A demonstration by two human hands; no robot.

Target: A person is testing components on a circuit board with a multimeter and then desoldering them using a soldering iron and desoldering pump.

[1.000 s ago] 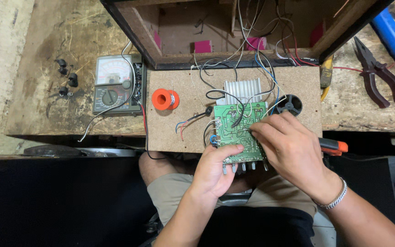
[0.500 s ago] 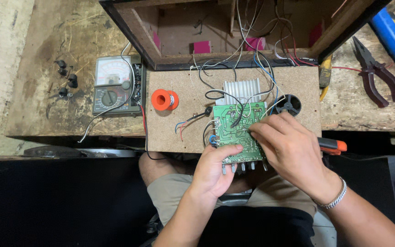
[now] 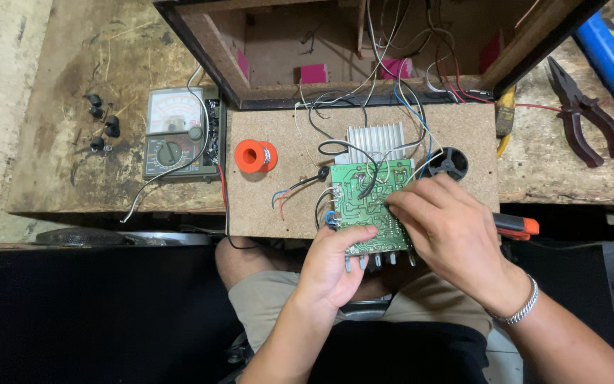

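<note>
Meanwhile, left hand [image 3: 334,267] pinches circuit board [image 3: 367,203] at panel's [image 3: 264,206] near edge; right hand [image 3: 453,227], fingers curled, grips orange tool [image 3: 516,226]. Steady board, light touch.

Light: even, soft, bright from above.
Shadows: dark under the worn wooden workbench [image 3: 72,171].
Focus: sharp throughout, no glare.
Edges: slight wide-angle bending.

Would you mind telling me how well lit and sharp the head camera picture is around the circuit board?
Head view: the green circuit board and both hands, left and right, are evenly lit and sharp, without glare; the area under the workbench at lower left falls into deep shadow, with little detail visible.
</note>
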